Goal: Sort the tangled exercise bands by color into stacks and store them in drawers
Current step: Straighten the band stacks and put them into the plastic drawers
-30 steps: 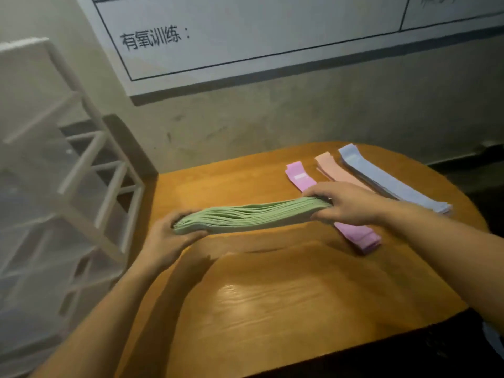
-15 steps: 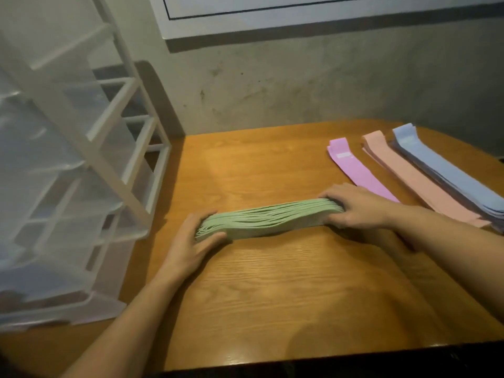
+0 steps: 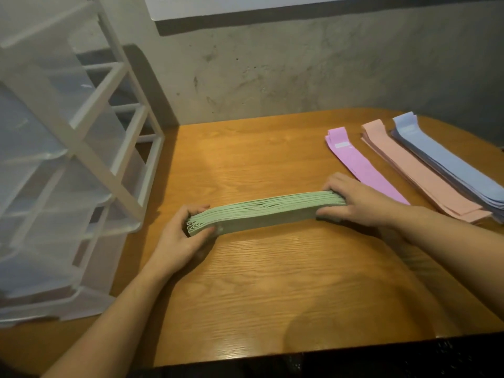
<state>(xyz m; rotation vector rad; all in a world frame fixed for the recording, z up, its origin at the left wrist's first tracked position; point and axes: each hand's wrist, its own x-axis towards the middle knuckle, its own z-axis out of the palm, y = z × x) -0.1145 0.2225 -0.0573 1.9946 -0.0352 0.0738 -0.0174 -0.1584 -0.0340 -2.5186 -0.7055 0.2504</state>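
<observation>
While both hands clamped its ends, left hand (image 3: 182,236) and right hand (image 3: 357,201) stood the green band stack (image 3: 261,214) on edge mid-table (image 3: 272,282), probably squaring it for the drawers (image 3: 62,170) at left.

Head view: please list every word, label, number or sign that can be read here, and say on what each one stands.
No text can be read in this view.
White board on the wall: only its bottom edge shows, with no characters in view.
Purple band stack: a small pale label near its far end, too small and blurred to read.
Blue band stack: a faint pale patch near its far end, unreadable.
Green band stack: no print visible.
</observation>
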